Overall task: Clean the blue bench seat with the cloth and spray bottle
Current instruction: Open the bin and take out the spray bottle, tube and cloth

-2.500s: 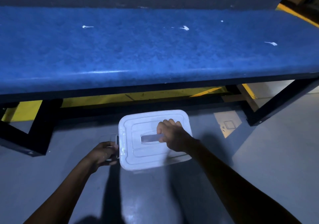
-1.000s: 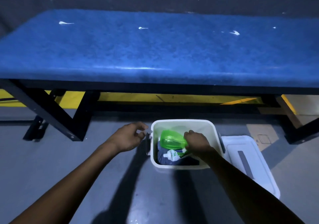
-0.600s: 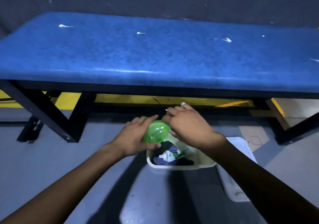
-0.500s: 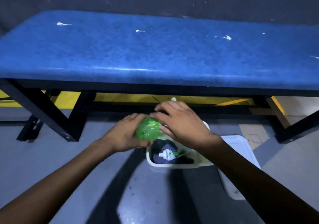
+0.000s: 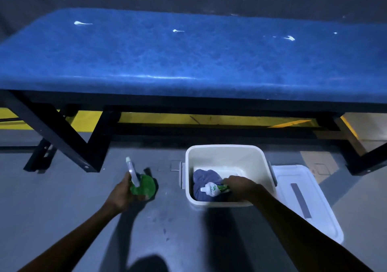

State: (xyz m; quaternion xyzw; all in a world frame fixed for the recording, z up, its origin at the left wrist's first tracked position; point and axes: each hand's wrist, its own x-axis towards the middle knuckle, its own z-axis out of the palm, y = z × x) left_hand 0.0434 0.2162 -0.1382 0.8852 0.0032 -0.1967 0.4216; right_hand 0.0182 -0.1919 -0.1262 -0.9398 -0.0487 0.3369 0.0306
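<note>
The blue bench seat (image 5: 188, 58) spans the view ahead, with small white marks on it. On the floor below stands an open white plastic box (image 5: 224, 152). My left hand (image 5: 122, 192) grips a green spray bottle (image 5: 144, 187) with a white nozzle, low over the floor to the left of the box. My right hand (image 5: 238, 187) reaches inside the box, its fingers on a green-and-white pouch (image 5: 213, 189) that lies on a blue cloth (image 5: 204, 179). I cannot tell whether the fingers have closed on it.
The box's white lid (image 5: 303, 198) lies flat on the grey floor just right of the box. Black bench legs (image 5: 60, 137) stand at left and far right, with a yellow strip (image 5: 188, 118) on the floor behind them.
The green bottle has passed from both hands into my left hand alone and gone down to the left of the box. My right hand has gone back into the box.
</note>
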